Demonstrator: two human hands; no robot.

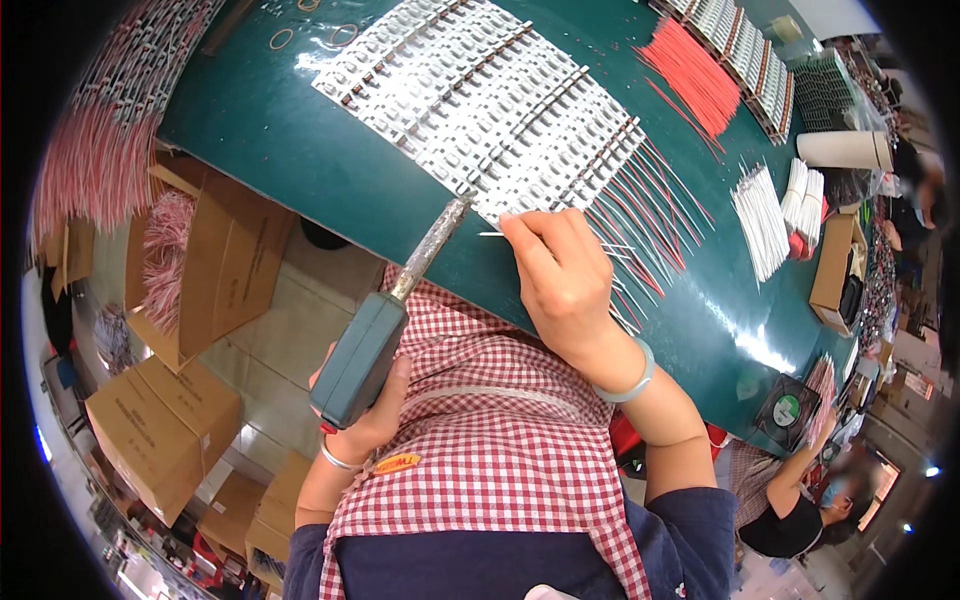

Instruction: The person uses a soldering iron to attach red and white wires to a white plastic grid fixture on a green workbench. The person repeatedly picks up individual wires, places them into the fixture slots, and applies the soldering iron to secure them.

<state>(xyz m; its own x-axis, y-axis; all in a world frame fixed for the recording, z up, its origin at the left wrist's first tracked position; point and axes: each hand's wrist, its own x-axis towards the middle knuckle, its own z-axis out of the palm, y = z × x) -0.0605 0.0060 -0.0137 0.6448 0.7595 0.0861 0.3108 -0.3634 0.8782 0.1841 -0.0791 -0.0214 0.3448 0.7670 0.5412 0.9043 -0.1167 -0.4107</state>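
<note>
My left hand (380, 415) is wrapped around a dark green soldering gun (360, 355). The gun's long metal barrel points up and right, its tip at the near edge of a panel of white circuit boards (470, 95). At that same edge my right hand (565, 275) pinches a thin white wire (490, 234), its end sticking out left of the fingers. Red and white wires (655, 225) trail from the panel's right side, and some pass behind my right hand. The panel lies flat on the green tabletop (270, 120).
Loose red wires (695, 80) and white wires (758, 225) lie to the right, near a small black fan (788, 408). Rubber bands (281, 39) rest at the far left. Cardboard boxes (235, 260) stand below the table's left edge. Another person (800, 500) sits at the right.
</note>
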